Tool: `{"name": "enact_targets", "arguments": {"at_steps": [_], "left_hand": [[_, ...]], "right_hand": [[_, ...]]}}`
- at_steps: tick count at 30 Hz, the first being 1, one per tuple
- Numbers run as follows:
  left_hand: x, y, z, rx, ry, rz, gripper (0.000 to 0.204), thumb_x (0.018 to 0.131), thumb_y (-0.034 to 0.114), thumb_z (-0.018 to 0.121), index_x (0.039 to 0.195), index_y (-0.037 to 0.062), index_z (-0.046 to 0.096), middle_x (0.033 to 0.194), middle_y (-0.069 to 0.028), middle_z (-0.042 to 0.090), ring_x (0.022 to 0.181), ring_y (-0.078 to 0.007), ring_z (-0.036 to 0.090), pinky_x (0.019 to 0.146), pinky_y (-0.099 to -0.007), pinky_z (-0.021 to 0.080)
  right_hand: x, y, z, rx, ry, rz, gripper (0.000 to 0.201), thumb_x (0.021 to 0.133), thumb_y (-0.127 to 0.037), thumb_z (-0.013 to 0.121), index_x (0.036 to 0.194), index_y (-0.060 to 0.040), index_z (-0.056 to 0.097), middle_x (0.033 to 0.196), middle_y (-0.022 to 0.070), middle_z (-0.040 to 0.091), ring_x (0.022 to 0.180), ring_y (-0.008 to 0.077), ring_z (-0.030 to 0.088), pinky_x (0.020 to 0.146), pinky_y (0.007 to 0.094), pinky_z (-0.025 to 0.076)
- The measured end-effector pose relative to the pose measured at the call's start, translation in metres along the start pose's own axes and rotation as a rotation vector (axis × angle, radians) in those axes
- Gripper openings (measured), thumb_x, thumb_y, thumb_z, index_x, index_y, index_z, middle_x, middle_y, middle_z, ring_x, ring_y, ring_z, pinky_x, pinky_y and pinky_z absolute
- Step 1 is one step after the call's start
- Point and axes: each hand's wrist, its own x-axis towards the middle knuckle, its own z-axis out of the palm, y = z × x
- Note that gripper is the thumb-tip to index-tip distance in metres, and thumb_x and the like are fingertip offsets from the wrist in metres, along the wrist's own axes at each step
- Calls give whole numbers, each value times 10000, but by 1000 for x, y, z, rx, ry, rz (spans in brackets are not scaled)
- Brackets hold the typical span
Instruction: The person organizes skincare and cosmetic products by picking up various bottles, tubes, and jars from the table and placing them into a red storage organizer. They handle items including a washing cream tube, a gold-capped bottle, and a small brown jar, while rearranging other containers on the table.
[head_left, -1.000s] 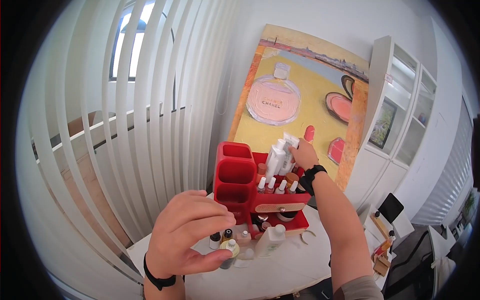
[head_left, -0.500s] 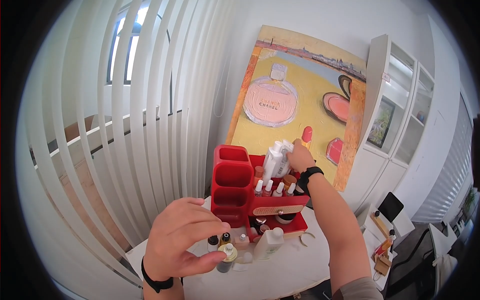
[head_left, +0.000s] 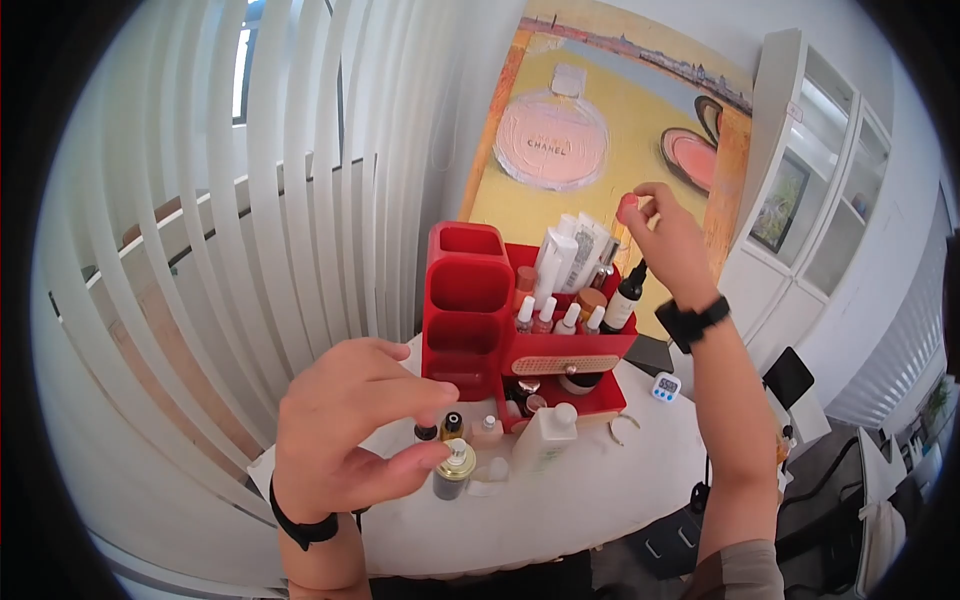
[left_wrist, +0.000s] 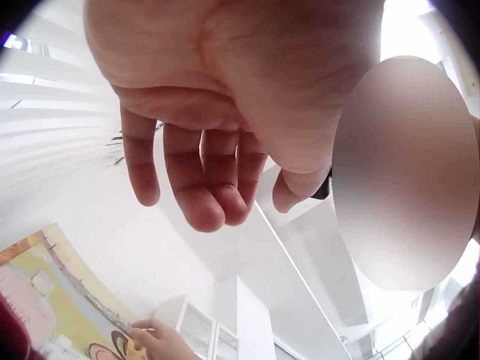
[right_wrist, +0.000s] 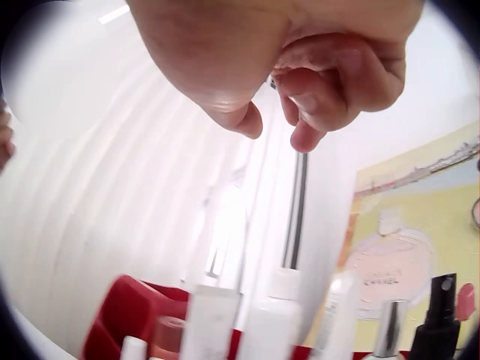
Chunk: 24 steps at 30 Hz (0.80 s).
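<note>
Fingers of the right hand are loosely bent with nothing in their grip, raised above the right rear edge of the red organizer. Below that hand, within the organizer's walls, stand the black spray bottle, the white tubes and the white pump-shaped bottle, their tops reaching past the rim; open air separates hand from tubes. Left hand is likewise released, thumb and fingers parted, near the left side of the table. Its thumb appears beside the gold-collared bottle, though whether they touch I cannot tell. The clear-white bottle stands in front of the protruding drawer, and the timer sits to the right, near the table's edge.

Only the right wrist view shows the right hand's underside, a gap between thumb tip and bent fingers; the spray bottle's nozzle is clearer there too. The left wrist view adds the left palm with hanging fingers, but leaves out the small bottles seen from the head
</note>
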Motion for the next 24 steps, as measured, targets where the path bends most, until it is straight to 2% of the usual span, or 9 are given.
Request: {"name": "enact_targets", "arguments": {"at_steps": [5,7,9,13,16,19,20,21,24], "left_hand": [[-7,-2,7,26,165,-50,262,682,-13,816,918,68,737,734,-55,688,663,-232,648,660,-341,554],[-7,3,9,21,181,-78,212,683,-1,823,866,61,735,708,-54,674,641,-234,639,592,-320,531],[-7,6,8,74,144,-97,185,680,100,866,788,54,723,648,-42,627,584,-220,602,589,-331,530],[-2,12,12,88,55,21,279,737,276,864,694,57,697,563,-25,546,505,-196,537,588,-339,533],[-3,26,21,-56,103,127,440,869,422,772,629,73,652,498,2,470,429,-172,465,611,-351,547],[-2,45,40,0,204,47,421,874,397,775,640,72,643,491,5,464,423,-174,463,608,-363,548],[-4,49,28,12,73,64,295,872,284,781,727,55,662,524,3,492,465,-192,504,641,-378,555],[-5,50,27,40,55,52,295,872,284,781,727,55,662,524,3,492,465,-192,504,641,-378,555],[-26,47,37,147,-2,-205,133,858,148,761,865,45,677,655,-30,585,621,-219,588,751,-370,556]], "right_hand": [[-104,-28,-50,86,-127,46,198,917,-169,718,1072,-60,661,563,63,556,475,200,523,501,326,408],[-157,-11,-51,169,-185,63,123,917,-152,713,980,-48,692,549,54,541,457,199,514,481,323,397],[-204,4,-55,195,-270,140,122,927,-147,707,907,-27,704,548,58,544,456,171,504,480,312,396],[-291,15,-53,361,-314,548,183,943,-159,708,890,16,706,583,63,595,535,69,489,505,270,397],[-336,15,-51,460,-289,668,182,944,-137,700,893,37,699,605,40,609,570,57,493,524,260,405],[-359,18,-45,571,-306,761,172,939,-119,700,884,44,689,643,39,629,594,65,514,552,257,427],[-365,19,-44,570,-304,733,165,937,-114,701,887,43,688,654,43,633,608,69,523,568,255,436],[-369,20,-41,569,-300,706,158,934,-109,701,889,42,686,664,48,637,622,74,532,585,253,444],[-378,24,-37,606,-331,666,144,934,-93,687,900,47,674,712,56,651,661,82,550,623,259,461]]}}
